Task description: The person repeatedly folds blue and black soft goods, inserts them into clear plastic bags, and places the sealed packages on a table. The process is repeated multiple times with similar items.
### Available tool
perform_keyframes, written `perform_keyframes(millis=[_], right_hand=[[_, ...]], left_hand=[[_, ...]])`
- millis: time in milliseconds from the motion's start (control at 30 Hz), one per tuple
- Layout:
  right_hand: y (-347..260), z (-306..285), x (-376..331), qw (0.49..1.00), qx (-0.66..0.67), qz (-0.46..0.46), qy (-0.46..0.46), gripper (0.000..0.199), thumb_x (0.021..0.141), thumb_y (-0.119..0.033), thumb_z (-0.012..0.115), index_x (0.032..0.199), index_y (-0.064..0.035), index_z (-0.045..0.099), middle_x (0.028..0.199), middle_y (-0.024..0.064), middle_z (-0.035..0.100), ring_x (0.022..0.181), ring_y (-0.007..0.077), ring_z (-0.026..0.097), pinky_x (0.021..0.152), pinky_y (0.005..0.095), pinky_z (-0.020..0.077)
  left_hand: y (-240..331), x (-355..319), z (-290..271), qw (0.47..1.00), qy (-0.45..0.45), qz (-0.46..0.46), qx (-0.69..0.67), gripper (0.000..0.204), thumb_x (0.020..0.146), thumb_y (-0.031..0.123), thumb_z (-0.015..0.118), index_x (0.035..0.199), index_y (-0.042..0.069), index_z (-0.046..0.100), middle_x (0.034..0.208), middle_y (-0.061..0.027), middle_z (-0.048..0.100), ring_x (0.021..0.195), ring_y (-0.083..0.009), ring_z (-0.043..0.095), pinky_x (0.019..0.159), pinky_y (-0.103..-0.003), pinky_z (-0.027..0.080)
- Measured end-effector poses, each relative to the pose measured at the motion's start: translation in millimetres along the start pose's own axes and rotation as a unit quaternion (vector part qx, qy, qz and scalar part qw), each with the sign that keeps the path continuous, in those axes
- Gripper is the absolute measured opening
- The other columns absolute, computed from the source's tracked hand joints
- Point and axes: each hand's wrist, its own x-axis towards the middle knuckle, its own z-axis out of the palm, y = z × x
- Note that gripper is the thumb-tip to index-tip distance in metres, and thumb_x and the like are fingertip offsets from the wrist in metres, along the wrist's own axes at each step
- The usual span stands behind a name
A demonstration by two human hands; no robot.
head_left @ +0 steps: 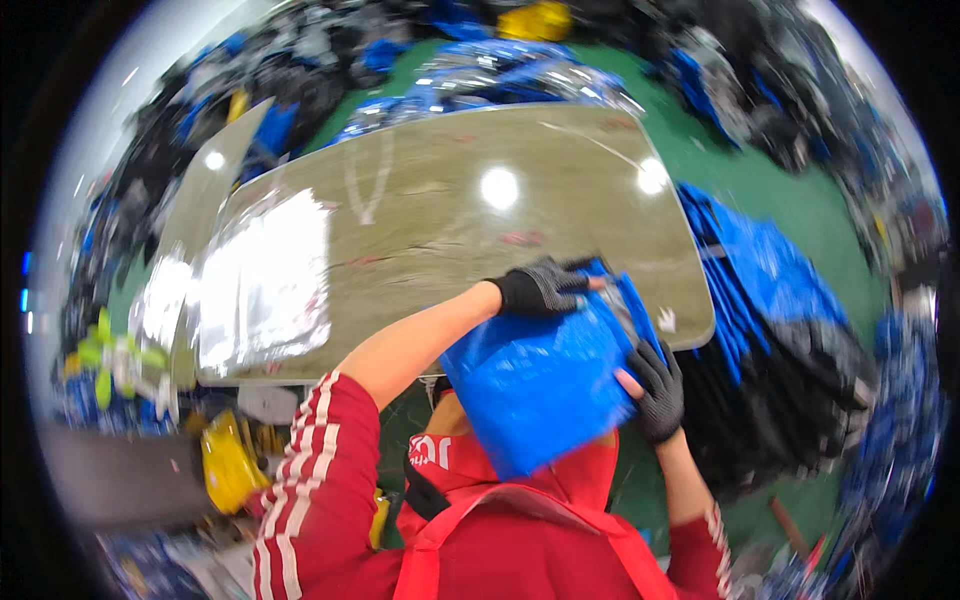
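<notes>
A glossy blue plastic bag (545, 385), flat and roughly square, is held over my lap at the table's near edge. My left hand (545, 288), in a grey-and-black glove with bare fingertips showing, grips its upper edge. On its right side my right hand (655, 392), gloved the same way, pinches the edge with the thumb in front. A greyish strip shows along the bag's upper right part between my hands. What lies inside or behind the bag is hidden.
The table (430, 220) has a shiny brown-green top. Clear plastic sleeves (265, 280) lie at its left. Blue and black bags (770, 300) are heaped at the right; wrapped blue bundles (510, 75) lie beyond the far edge. A green-bladed fan (120, 355) and yellow bag (228, 462) are at left.
</notes>
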Motion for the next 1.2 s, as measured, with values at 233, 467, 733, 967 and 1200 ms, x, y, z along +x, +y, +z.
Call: perform_keyframes(millis=[233, 467, 733, 967, 1200], right_hand=[[-4.5, 7.5, 22.5, 0.784, 0.515, 0.302, 0.172, 0.047, 0.091, -0.027, 0.063, 0.129, -0.0026, 0.052, 0.128, 0.0126, 0.057, 0.115, 0.0240, 0.055, 0.100, 0.0398, 0.0442], [-10.5, 40.6, 70.1, 0.562, 0.696, 0.445, 0.030, 0.052, 0.091, -0.031, 0.063, 0.131, -0.0006, 0.050, 0.117, 0.0115, 0.062, 0.104, 0.0238, 0.062, 0.088, 0.0386, 0.0524], [-3.7, 24.6, 77.2, 0.474, 0.717, 0.512, -0.013, 0.049, 0.090, -0.017, 0.063, 0.134, -0.0032, 0.048, 0.128, 0.0153, 0.058, 0.114, 0.0317, 0.059, 0.096, 0.0465, 0.0494], [-12.9, 35.3, 61.3, 0.470, 0.732, 0.494, 0.018, 0.052, 0.089, -0.021, 0.063, 0.135, -0.0024, 0.047, 0.130, 0.0159, 0.057, 0.116, 0.0304, 0.058, 0.097, 0.0461, 0.0483], [0.6, -2.6, 54.7, 0.553, 0.703, 0.446, 0.041, 0.061, 0.087, -0.021, 0.062, 0.141, -0.0013, 0.040, 0.134, 0.0140, 0.053, 0.120, 0.0285, 0.055, 0.102, 0.0448, 0.0443]], left_hand=[[28.4, -114.1, -0.8, 0.851, 0.192, -0.123, -0.474, 0.076, 0.095, 0.053, 0.047, 0.148, 0.002, 0.028, 0.151, -0.0118, 0.034, 0.137, -0.0240, 0.034, 0.112, -0.038, 0.030], [50.8, -159.1, 40.3, 0.845, 0.385, -0.297, -0.223, 0.062, 0.083, 0.042, 0.070, 0.126, 0.001, 0.054, 0.121, -0.0232, 0.060, 0.115, -0.0336, 0.057, 0.097, -0.042, 0.045], [-178.6, -425.9, -145.4, 0.555, 0.394, -0.592, 0.431, 0.055, 0.080, 0.042, 0.066, 0.121, 0.005, 0.060, 0.120, -0.0204, 0.060, 0.117, -0.0374, 0.053, 0.103, -0.047, 0.038], [-151.3, -430.0, -101.4, 0.727, 0.457, -0.456, 0.235, 0.037, 0.089, 0.015, 0.053, 0.124, 0.009, 0.060, 0.115, -0.0144, 0.064, 0.122, -0.0336, 0.050, 0.109, -0.046, 0.032], [24.4, -276.9, -2.6, 0.967, 0.127, -0.153, 0.156, 0.036, 0.089, 0.024, 0.056, 0.121, 0.009, 0.061, 0.139, -0.0120, 0.048, 0.140, -0.0319, 0.031, 0.116, -0.058, 0.010]])
